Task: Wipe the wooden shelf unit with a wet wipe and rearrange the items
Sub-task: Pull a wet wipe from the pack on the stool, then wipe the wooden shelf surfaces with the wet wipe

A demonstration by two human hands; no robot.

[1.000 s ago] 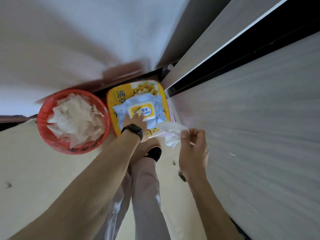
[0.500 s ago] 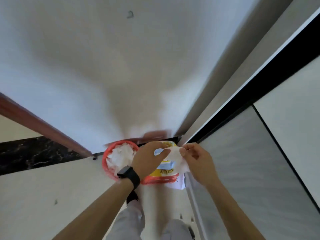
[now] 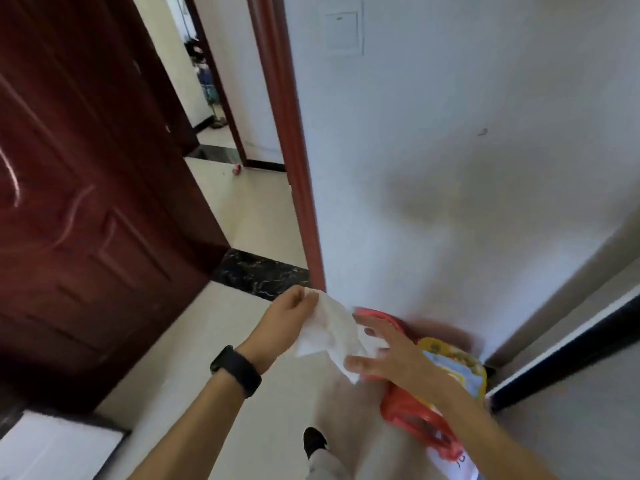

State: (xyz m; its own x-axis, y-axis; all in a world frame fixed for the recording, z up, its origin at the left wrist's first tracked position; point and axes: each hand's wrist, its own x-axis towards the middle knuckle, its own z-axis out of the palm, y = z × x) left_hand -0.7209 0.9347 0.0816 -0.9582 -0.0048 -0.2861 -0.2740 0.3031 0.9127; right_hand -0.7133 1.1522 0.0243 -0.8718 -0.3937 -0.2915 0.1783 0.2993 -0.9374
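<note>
In the head view, a thin white wet wipe (image 3: 330,336) is pinched at its upper corner by the left grip (image 3: 289,323), with thumb and fingers closed on the sheet. The right grip (image 3: 391,362) is spread, its fingers straight, and touches the wipe's lower part without clasping it. Just beyond and below the right grip, a round red plastic basket (image 3: 408,410) and a yellow printed packet (image 3: 450,365) are seen, blurred. The wooden shelf unit cannot be picked out with certainty. The step in hand is judged to be the unfolding of the wipe. Next, the sheet needs to be opened flat and carried to the shelf.
</note>
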